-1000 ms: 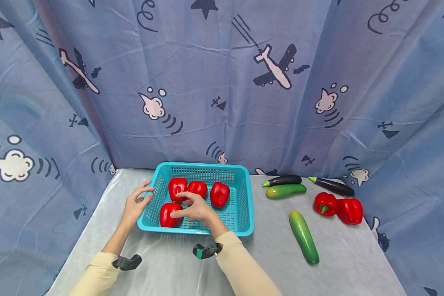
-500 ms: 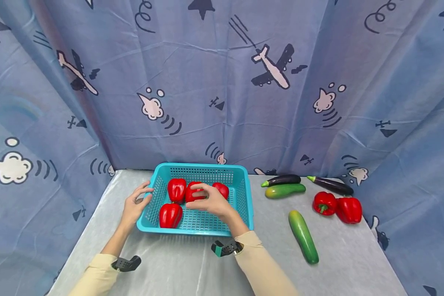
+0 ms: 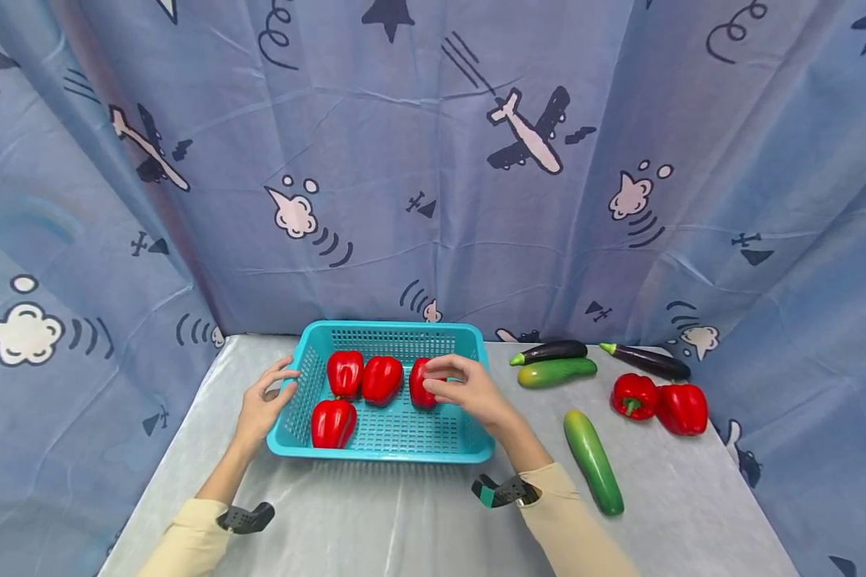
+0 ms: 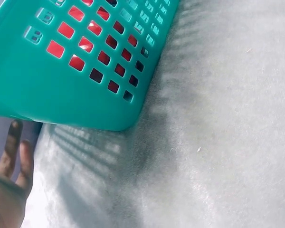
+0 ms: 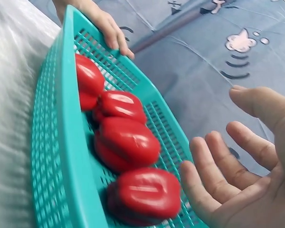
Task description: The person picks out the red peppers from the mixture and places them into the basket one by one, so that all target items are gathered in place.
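Note:
Red bell peppers [image 3: 382,381], [image 5: 127,145] lie in a turquoise perforated basket [image 3: 382,455]; several are grouped at its left and middle. My left hand [image 3: 261,407] rests at the basket's left rim, its relaxed fingers reaching over the edge. In the left wrist view, two of its fingers [image 4: 12,145] extend to the rim. My right hand [image 3: 469,389] hovers over the rightmost pepper [image 3: 420,385] in the basket and partly covers it in the head view. From the right wrist view, that hand's fingers are spread, with nothing between them.
Right of the basket lie two eggplants [image 3: 645,362], a cucumber [image 3: 556,371] close to one of them, and another cucumber [image 3: 593,462] nearer the front. Two more red bell peppers [image 3: 681,409] sit at the far right. A patterned blue curtain [image 3: 433,176] hangs behind the table.
My right hand has moved rightward across the basket, from the left peppers to the rightmost one, which now stands more upright. My left hand has stayed at the rim.

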The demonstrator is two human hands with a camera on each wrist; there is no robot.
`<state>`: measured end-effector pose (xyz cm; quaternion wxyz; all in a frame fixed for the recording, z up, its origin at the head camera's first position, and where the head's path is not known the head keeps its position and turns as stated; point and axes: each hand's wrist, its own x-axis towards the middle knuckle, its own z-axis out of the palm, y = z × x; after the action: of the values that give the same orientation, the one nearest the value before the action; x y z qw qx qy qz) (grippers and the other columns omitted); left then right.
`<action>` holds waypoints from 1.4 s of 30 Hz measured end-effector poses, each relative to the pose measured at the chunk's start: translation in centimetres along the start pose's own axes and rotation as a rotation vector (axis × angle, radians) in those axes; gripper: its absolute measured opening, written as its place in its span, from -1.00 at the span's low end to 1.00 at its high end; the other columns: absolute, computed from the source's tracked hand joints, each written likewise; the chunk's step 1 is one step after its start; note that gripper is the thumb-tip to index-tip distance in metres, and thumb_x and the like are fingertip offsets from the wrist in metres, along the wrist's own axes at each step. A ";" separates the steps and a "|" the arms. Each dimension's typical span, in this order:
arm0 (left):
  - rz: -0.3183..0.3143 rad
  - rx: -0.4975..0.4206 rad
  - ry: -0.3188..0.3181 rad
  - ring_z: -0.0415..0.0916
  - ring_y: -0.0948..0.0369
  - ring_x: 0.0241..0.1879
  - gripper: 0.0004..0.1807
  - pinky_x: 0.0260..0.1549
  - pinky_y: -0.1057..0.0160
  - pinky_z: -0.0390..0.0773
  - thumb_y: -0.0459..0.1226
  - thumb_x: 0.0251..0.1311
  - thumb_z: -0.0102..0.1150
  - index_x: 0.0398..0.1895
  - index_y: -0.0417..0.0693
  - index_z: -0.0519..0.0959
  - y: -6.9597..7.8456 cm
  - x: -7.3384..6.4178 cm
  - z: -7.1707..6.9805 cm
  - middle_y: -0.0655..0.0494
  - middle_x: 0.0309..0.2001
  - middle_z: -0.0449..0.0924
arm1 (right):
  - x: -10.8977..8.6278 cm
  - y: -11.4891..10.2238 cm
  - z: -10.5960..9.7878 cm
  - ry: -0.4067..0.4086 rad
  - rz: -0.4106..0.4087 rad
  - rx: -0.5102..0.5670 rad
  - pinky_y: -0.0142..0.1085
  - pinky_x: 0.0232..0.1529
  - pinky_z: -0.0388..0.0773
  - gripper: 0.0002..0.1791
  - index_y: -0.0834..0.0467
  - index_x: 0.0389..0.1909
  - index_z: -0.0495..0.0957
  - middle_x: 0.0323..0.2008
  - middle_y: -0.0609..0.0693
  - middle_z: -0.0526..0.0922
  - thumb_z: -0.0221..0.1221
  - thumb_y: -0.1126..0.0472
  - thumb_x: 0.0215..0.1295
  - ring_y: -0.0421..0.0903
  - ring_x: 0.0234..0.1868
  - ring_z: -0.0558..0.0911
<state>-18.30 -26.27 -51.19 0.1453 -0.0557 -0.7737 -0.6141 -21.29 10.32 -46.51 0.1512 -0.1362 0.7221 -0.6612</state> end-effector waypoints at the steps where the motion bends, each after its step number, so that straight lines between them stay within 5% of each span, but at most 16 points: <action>1: 0.003 -0.001 -0.003 0.29 -0.30 0.29 -0.75 -0.14 0.47 0.52 -0.57 0.33 0.18 0.02 -0.59 0.56 0.0 0.0 0.0 -0.49 0.34 0.31 | -0.3 0.0 -0.5 0.012 0.004 0.013 0.08 0.07 0.56 -0.53 0.36 0.20 0.49 0.07 0.28 0.60 0.33 0.22 0.38 0.16 0.04 0.64; 10: 0.030 0.040 -0.035 0.26 -0.30 0.31 -0.74 -0.06 0.43 0.49 -0.60 0.31 0.18 0.03 -0.58 0.56 0.4 0.1 -0.3 -0.47 0.33 0.32 | -3.1 0.3 -3.8 0.126 0.014 0.088 -0.01 0.07 0.59 -0.59 0.34 0.16 0.49 -0.01 0.22 0.61 0.28 0.21 0.43 0.19 0.04 0.65; 18: 0.060 0.090 -0.045 0.27 -0.30 0.31 -0.73 -0.01 0.38 0.49 -0.62 0.27 0.19 0.03 -0.59 0.56 0.3 0.3 -0.1 -0.49 0.32 0.33 | -5.8 1.5 -6.9 0.172 -0.004 0.100 -0.01 0.06 0.59 -0.54 0.44 0.20 0.43 0.10 0.42 0.55 0.26 0.23 0.45 0.18 0.05 0.65; 23: 0.064 0.123 -0.040 0.29 -0.26 0.30 -0.73 -0.01 0.42 0.47 -0.60 0.30 0.19 0.05 -0.54 0.57 -0.9 0.5 -0.2 -0.44 0.32 0.34 | -7.4 2.4 -9.2 0.207 0.003 0.063 -0.10 0.02 0.62 -0.53 0.42 0.20 0.43 0.07 0.27 0.61 0.26 0.20 0.45 0.12 0.03 0.67; 28: 0.075 0.103 -0.041 0.30 -0.28 0.29 -0.72 -0.02 0.43 0.48 -0.62 0.27 0.19 0.05 -0.54 0.57 -0.3 0.4 -0.2 -0.44 0.32 0.34 | -9.0 2.8 -11.1 0.230 0.025 0.050 -0.16 0.02 0.62 -0.54 0.39 0.18 0.43 0.02 0.15 0.67 0.25 0.15 0.47 0.02 -0.01 0.69; 35: 0.059 0.128 -0.056 0.33 -0.28 0.27 -0.70 0.05 -0.07 0.53 -0.62 0.27 0.20 0.07 -0.56 0.56 0.9 0.2 -0.3 -0.45 0.32 0.34 | -11.0 3.3 -13.4 0.238 0.001 0.058 -0.14 0.03 0.61 -0.67 0.34 0.14 0.49 -0.04 0.07 0.70 0.19 0.21 0.51 -0.04 -0.05 0.71; 42: 0.083 0.134 -0.055 0.30 -0.33 0.26 -0.71 0.02 0.10 0.56 -0.63 0.27 0.20 0.05 -0.59 0.54 0.7 0.3 -0.2 -0.51 0.29 0.33 | -12.3 4.0 -15.9 0.250 -0.038 0.057 -0.14 0.01 0.61 -0.70 0.38 0.14 0.48 -0.06 0.04 0.70 0.16 0.30 0.51 -0.02 -0.05 0.72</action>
<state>-18.39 -26.37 -50.42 0.1527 -0.0946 -0.8137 -0.5528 -16.30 30.07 -48.76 0.0513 -0.0622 0.7136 -0.6959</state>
